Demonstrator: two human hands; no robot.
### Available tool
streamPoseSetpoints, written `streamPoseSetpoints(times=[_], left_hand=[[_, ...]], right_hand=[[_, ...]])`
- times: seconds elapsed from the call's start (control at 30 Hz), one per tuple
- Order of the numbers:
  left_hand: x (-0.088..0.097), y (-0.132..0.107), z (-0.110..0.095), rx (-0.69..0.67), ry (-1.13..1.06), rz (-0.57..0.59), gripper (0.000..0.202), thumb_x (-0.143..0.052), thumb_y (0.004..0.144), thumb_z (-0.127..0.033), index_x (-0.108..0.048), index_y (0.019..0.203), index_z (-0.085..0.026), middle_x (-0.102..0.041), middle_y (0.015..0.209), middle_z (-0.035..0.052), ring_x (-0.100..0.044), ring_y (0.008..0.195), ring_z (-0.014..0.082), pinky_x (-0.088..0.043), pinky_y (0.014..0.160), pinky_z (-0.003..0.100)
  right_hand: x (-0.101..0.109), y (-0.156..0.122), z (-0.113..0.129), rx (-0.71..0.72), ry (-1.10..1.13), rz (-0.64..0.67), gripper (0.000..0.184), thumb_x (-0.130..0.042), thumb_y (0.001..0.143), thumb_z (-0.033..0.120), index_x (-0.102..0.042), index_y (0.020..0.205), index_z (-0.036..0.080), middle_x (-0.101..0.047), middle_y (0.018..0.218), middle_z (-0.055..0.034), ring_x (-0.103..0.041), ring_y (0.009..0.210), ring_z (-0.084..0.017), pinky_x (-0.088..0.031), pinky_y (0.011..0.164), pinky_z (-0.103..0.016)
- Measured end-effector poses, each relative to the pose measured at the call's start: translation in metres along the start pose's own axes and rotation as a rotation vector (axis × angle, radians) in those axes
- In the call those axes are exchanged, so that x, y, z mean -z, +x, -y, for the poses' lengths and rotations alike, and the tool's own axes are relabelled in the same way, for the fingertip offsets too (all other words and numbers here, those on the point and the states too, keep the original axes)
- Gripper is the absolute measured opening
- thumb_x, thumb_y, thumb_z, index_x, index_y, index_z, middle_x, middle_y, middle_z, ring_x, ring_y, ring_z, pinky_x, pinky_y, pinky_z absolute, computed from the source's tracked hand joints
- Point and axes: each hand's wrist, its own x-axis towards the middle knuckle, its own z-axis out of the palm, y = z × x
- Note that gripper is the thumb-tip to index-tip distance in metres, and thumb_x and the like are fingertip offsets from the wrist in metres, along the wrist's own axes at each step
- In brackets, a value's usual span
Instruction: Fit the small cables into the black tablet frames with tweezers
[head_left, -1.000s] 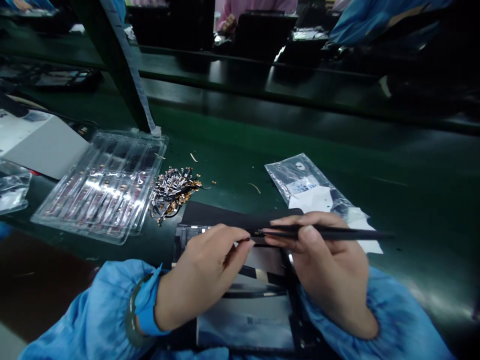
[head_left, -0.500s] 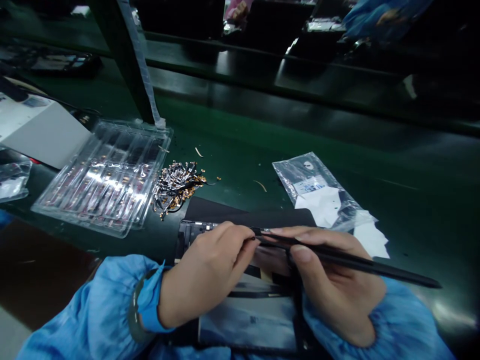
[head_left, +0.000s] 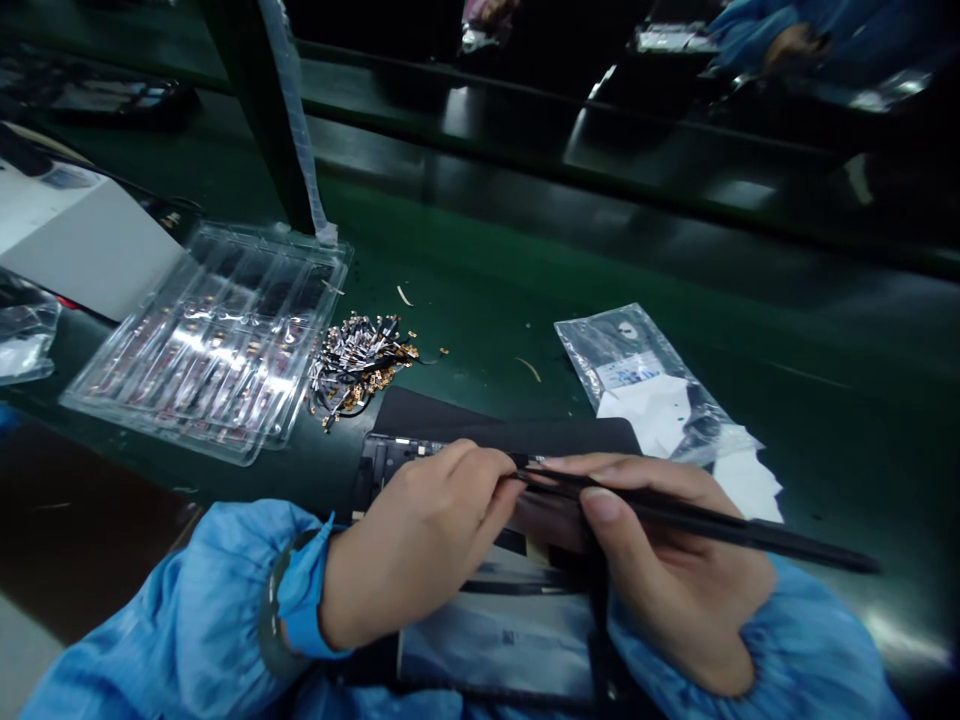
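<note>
Black tweezers [head_left: 675, 508] lie in my right hand [head_left: 675, 550], pinched between thumb and fingers, tips pointing left. My left hand [head_left: 427, 535] is closed in a pinch right at those tips; whatever its fingers hold is too small and hidden to name. Both hands are over an opened flat electronic device [head_left: 386, 455], perhaps a tablet, with a silvery battery-like panel [head_left: 495, 650] in its lower part. Much of the device's middle is covered by my hands. Under its far edge shows a black mat [head_left: 510, 430].
A pile of small cables with gold-coloured connectors [head_left: 356, 365] lies left of the device. Beyond it are stacked clear plastic trays [head_left: 210, 340] and a white box [head_left: 90, 240]. On the right rests a clear bag [head_left: 637, 350] with white paper pieces. A co-worker's blue sleeve [head_left: 862, 45] shows across the bench.
The view has shifted slightly, moving the bench items a little in the picture. Both hands keep nearly the same pose over the device, the tweezers still in my right hand.
</note>
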Motion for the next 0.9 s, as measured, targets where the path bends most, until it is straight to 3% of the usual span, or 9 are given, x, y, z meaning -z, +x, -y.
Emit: streamPoseSetpoints(times=[0.17,0.33,0.53,0.73,0.9], left_hand=[[-0.001,0.0003,0.0014,-0.002,-0.007,0.011,0.013,-0.044,0.093,-0.017,-0.056,0.094,-0.014,-0.063,0.081,0.0033,-0.061,0.076,0.0153,-0.051,0.068,0.027],[-0.001,0.0005,0.0005,0.011,-0.015,0.026,0.016,-0.042,0.093,-0.017,-0.058,0.091,-0.013,-0.063,0.08,0.004,-0.06,0.074,0.0161,-0.051,0.067,0.028],[-0.0012,0.0005,0.0,0.027,-0.03,0.037,0.017,-0.042,0.094,-0.018,-0.058,0.09,-0.015,-0.062,0.079,0.003,-0.061,0.075,0.0154,-0.051,0.068,0.027],[-0.0016,-0.0002,0.002,0.003,-0.011,0.01,0.014,-0.044,0.093,-0.017,-0.057,0.093,-0.015,-0.063,0.081,0.0023,-0.061,0.076,0.016,-0.05,0.067,0.028],[-0.0021,-0.0006,0.003,0.016,-0.017,0.008,0.014,-0.044,0.094,-0.019,-0.057,0.093,-0.016,-0.064,0.082,0.0014,-0.061,0.076,0.0157,-0.049,0.067,0.028]], right_hand=[[0.0006,-0.0014,-0.002,0.06,-0.021,0.032,0.021,-0.063,0.083,0.011,-0.059,0.095,0.027,-0.071,0.093,0.0003,-0.068,0.089,-0.015,-0.056,0.08,-0.029],[0.0024,-0.0022,-0.0029,0.13,-0.069,0.076,0.028,-0.063,0.08,0.006,-0.06,0.097,0.029,-0.071,0.096,-0.0006,-0.068,0.092,-0.018,-0.056,0.081,-0.032],[0.0032,-0.0041,-0.0053,0.153,-0.036,0.026,0.032,-0.063,0.079,0.004,-0.06,0.098,0.028,-0.071,0.095,-0.0005,-0.068,0.09,-0.018,-0.057,0.081,-0.033],[0.0026,0.0009,-0.0075,0.274,-0.069,0.082,0.03,-0.063,0.078,0.002,-0.06,0.099,0.024,-0.071,0.092,-0.0018,-0.069,0.088,-0.017,-0.058,0.076,-0.029],[0.0017,0.0012,-0.0072,0.241,-0.066,0.044,0.03,-0.062,0.078,0.001,-0.06,0.099,0.023,-0.071,0.095,-0.0017,-0.068,0.09,-0.017,-0.057,0.08,-0.03]])
